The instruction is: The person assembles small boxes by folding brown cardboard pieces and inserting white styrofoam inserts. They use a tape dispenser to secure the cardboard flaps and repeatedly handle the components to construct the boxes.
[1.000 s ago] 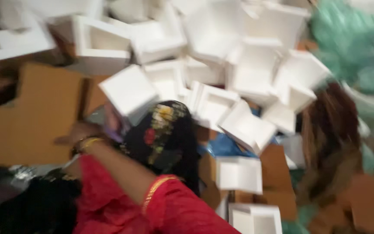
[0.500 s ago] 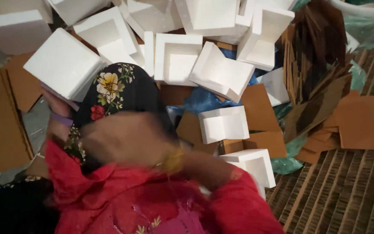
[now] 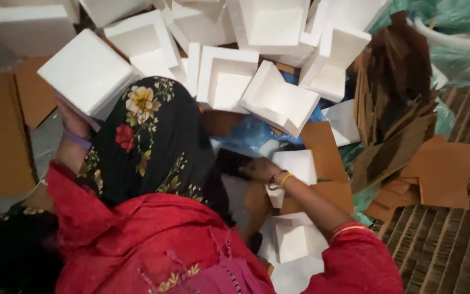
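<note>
Since a moment earlier, your right hand (image 3: 259, 170) dropped to mid-frame, fingers curled on a dark piece (image 3: 234, 162); your left hand (image 3: 74, 128) gripped a foam block (image 3: 85, 73).

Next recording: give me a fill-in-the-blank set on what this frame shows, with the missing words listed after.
1. The person in the red garment wears a black headscarf printed with ____.
2. The raised hand with the purple wristband is at the edge of a large ____ foam block.
3. The hand with the yellow bangle reaches toward a smaller foam piece that lies by sheets of brown ____.

Missing words: flowers; white; cardboard
</note>
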